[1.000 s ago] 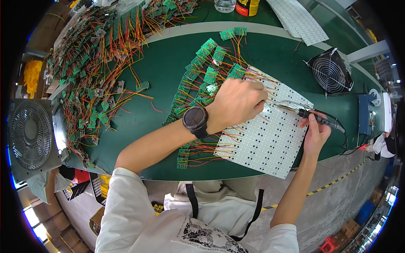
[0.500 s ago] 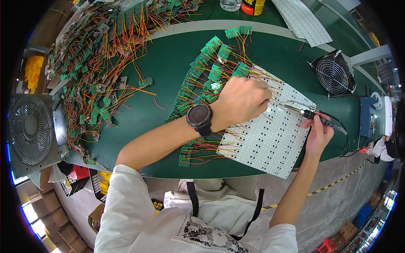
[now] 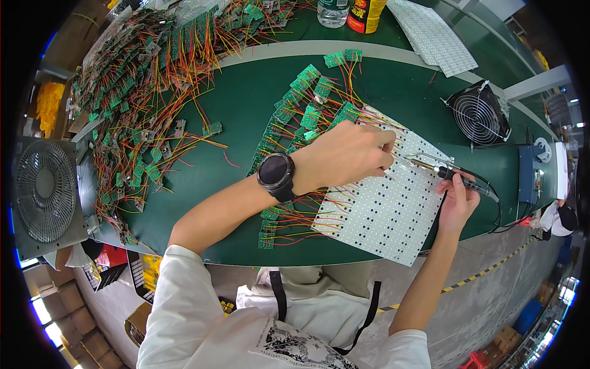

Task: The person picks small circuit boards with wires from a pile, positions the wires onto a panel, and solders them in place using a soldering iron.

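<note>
A white LED board sheet (image 3: 393, 215), dotted with rows of black and yellow spots, lies slanted on the green table. Over its upper left part is my left hand (image 3: 353, 150), wearing a black watch (image 3: 276, 176); its fingers are pinched together, and what they hold is hidden. My right hand (image 3: 460, 200) grips the black handle of a soldering iron (image 3: 447, 173) with a thin metal tube alongside. The iron's tip points left, a little right of my left fingertips. Green circuit boards (image 3: 289, 107) with red and yellow wires line the sheet's left side.
A big heap of wired circuit boards (image 3: 135, 92) covers the table's left. At the right stand a black fan (image 3: 480, 114) and a blue box unit (image 3: 527, 175). White sheets (image 3: 433, 37), a bottle (image 3: 332, 13) and a yellow can (image 3: 365, 15) are at the back. Another fan (image 3: 46, 178) stands far left.
The whole view has shifted slightly. My left hand's pinched fingertips have come a little nearer to me over the sheet. My right hand still holds the soldering iron in nearly the same place.
</note>
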The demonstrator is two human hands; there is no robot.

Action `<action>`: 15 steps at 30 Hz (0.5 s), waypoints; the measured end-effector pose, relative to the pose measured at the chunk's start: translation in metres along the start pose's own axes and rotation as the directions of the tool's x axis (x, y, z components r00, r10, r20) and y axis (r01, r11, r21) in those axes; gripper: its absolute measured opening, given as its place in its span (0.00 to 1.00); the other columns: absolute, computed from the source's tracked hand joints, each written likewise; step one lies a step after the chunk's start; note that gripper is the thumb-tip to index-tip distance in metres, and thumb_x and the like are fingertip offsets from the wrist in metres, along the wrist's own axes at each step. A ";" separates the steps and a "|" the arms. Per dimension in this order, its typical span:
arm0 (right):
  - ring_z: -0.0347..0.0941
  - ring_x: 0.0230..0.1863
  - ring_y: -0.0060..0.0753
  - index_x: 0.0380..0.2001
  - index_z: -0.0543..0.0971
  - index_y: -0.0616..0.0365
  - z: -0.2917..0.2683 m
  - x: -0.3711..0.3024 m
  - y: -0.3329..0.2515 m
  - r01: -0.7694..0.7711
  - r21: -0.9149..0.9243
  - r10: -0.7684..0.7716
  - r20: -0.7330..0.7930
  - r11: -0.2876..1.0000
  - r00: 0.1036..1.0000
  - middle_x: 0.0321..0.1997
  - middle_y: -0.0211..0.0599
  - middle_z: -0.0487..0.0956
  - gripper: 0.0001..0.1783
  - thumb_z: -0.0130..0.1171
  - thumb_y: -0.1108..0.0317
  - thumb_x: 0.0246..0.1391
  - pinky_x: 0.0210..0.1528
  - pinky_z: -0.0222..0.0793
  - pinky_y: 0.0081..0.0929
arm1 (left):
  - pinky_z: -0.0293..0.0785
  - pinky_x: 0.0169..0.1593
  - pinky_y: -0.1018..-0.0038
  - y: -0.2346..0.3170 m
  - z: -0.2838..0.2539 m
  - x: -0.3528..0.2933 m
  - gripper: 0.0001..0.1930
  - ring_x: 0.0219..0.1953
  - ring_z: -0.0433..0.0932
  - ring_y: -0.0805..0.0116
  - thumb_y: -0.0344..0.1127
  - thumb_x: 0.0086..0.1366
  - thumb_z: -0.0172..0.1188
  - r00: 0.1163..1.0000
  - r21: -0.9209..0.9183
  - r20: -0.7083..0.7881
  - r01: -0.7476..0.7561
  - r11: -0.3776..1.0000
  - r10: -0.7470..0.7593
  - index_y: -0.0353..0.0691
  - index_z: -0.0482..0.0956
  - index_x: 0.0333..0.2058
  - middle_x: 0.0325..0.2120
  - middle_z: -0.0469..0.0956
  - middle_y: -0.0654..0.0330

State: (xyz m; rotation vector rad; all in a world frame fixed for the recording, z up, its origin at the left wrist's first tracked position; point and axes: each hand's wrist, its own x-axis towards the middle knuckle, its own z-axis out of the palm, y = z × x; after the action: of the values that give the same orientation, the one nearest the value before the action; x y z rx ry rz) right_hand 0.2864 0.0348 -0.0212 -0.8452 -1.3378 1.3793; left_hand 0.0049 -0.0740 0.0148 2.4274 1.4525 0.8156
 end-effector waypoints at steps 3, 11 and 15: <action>0.75 0.20 0.32 0.42 0.77 0.72 -0.003 0.001 0.000 -0.001 0.007 0.001 -0.010 1.000 1.000 0.23 0.44 0.80 0.12 0.60 0.73 0.59 0.26 0.71 0.25 | 0.75 0.39 0.67 0.001 0.003 0.001 0.10 0.42 0.77 0.64 0.38 0.58 0.65 1.000 0.025 -0.003 -0.019 0.999 0.019 0.39 0.79 0.34 0.34 0.75 0.61; 0.76 0.23 0.31 0.44 0.75 0.71 0.004 -0.004 0.000 0.102 -0.070 -0.104 -0.020 0.992 0.994 0.25 0.42 0.80 0.13 0.60 0.73 0.59 0.26 0.70 0.24 | 0.70 0.50 0.65 0.006 0.026 0.004 0.06 0.39 0.75 0.63 0.36 0.59 0.60 0.987 0.242 -0.130 -0.065 0.968 0.099 0.40 0.78 0.31 0.31 0.75 0.62; 0.76 0.23 0.31 0.44 0.76 0.70 0.002 -0.004 -0.001 0.099 -0.073 -0.101 -0.027 0.992 0.995 0.26 0.43 0.80 0.13 0.60 0.73 0.59 0.27 0.71 0.25 | 0.70 0.49 0.66 0.010 0.020 0.006 0.04 0.38 0.75 0.64 0.33 0.59 0.57 0.988 0.156 -0.151 -0.019 0.988 0.042 0.42 0.77 0.30 0.28 0.75 0.64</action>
State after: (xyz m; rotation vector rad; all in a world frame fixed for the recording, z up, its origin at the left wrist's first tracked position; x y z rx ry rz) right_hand 0.2857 0.0305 -0.0209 -0.8324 -1.3940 1.2427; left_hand 0.0256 -0.0716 0.0052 2.5550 1.5920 0.9495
